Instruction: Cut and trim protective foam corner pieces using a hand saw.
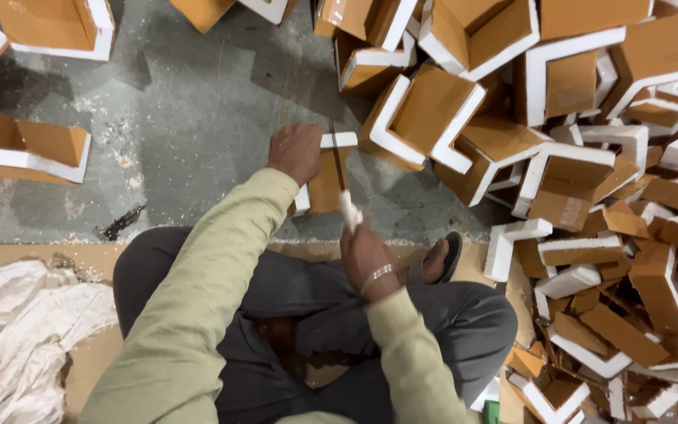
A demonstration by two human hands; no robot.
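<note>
Brown-faced white foam corner piece (pixel 327 177) stands on the grey floor (pixel 190 118), gripped on top by the left hand (pixel 295 151). One white-handled knife (pixel 344 188), blade partly blurred, sits in the closed right hand (pixel 366 255). Too many similar pieces (pixel 590 157) to count pile at right, several cut off.

We sit cross-legged, both arms in pale green sleeves reaching forward. Our left hand (pixel 295 151) is out farther, knuckles up, fingers curled shut in a grip. Our right hand (pixel 366 255) sits nearer the knees, wrist bent, a bangle on it, fist closed and blurred. One bare foot shows by the right knee.
</note>
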